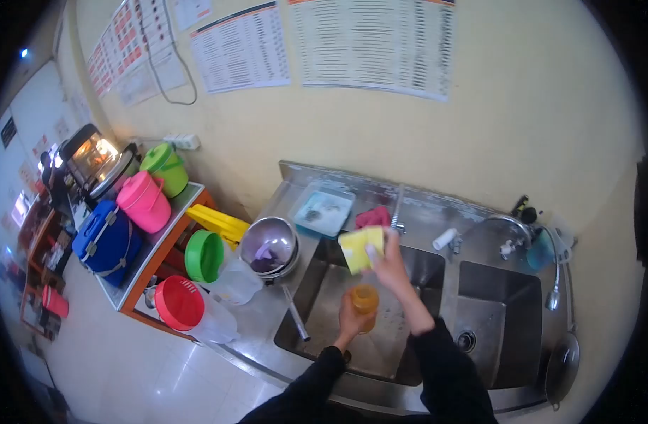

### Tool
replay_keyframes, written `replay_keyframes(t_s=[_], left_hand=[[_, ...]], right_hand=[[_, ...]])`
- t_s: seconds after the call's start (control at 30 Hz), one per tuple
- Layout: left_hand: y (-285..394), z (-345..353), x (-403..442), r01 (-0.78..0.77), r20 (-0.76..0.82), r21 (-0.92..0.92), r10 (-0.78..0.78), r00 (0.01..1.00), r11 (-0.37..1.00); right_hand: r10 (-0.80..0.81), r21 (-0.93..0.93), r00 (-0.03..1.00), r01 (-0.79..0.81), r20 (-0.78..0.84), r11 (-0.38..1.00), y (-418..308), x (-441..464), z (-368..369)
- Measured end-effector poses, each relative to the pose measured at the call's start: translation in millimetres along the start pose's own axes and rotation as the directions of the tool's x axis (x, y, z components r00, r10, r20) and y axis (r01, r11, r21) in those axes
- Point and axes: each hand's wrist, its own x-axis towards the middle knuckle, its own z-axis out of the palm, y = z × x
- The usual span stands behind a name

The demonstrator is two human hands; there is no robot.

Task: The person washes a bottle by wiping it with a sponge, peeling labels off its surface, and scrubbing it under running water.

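My left hand (350, 319) is wrapped round an amber, see-through cup or jar (365, 299), held over the left basin of the steel sink (324, 283). Higher up and a little to the right, my right hand (389, 263) grips a yellow sponge (361, 249) by its right side. The sponge is apart from the amber vessel. Behind the sponge lies a crumpled dark pink cloth (373, 218) on the sink's back ledge. A tub of sudsy water (324, 212) stands to the cloth's left.
Steel bowls (269, 244) are stacked left of the basin, near a metal tube (295, 313). Clear jugs with a green rim (204, 256) and a red rim (179, 302) lie by them. A faucet (506, 220) and a hanging sprayer (553, 298) are at right.
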Motion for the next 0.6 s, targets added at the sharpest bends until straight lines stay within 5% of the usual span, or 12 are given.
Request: replay_keyframes(t_s=[0.03, 0.07, 0.1, 0.17, 0.27, 0.37, 0.4, 0.47, 0.6], left_hand=[[-12.7, 17.3, -1.9, 0.091, -0.125, -0.138, -0.109, 0.986, 0.986], [-16.6, 30.4, -4.9, 0.16, -0.229, -0.283, -0.229, 0.946, 0.946], [-44.3, -32.8, 10.6, 0.185, -0.249, -0.268, -0.253, 0.935, 0.946], [-34.0, -33.7, 8.1, 0.218, -0.274, -0.341, -0.319, 0.907, 0.914], [-39.4, -43.3, 8.8, 0.319, 0.108, -0.838, -0.44, 0.892, 0.443], [-56.4, -51.7, -1.1, 0.582, 0.461, -0.813, -0.606, 0.648, 0.004], [-64.9, -50.5, -2.5, 0.595, 0.508, -0.802, -0.588, 0.629, -0.056], [-82.4, -44.4, -5.9, 0.615, 0.6, -0.767, -0.544, 0.587, -0.183], [-78.6, -51.7, -11.3, 0.624, 0.696, -0.705, -0.498, 0.517, -0.336]], right_hand=[[0.431, -0.038, 0.883, -0.445, -0.187, 0.895, -0.5, -1.0, 1.2], [0.434, -0.21, 0.884, -0.463, -0.171, 0.861, 14.5, 19.8, -3.6], [0.215, -0.526, 0.966, -0.258, -0.143, 0.811, 66.7, 53.6, 55.6], [0.179, -0.69, 0.984, -0.134, -0.007, 0.711, 107.9, 84.0, 65.2], [0.174, -0.892, 0.979, 0.021, 0.111, 0.452, 168.6, 96.8, 80.0], [0.309, -0.925, 0.92, 0.122, 0.242, 0.361, 207.5, 92.4, 78.7], [0.484, -0.936, 0.83, 0.117, 0.276, 0.333, 215.7, 100.2, 77.5], [0.582, -0.939, 0.766, 0.081, 0.273, 0.334, 219.7, 107.9, 78.1], [0.639, -0.94, 0.71, 0.098, 0.296, 0.327, 239.3, 117.1, 75.4]])
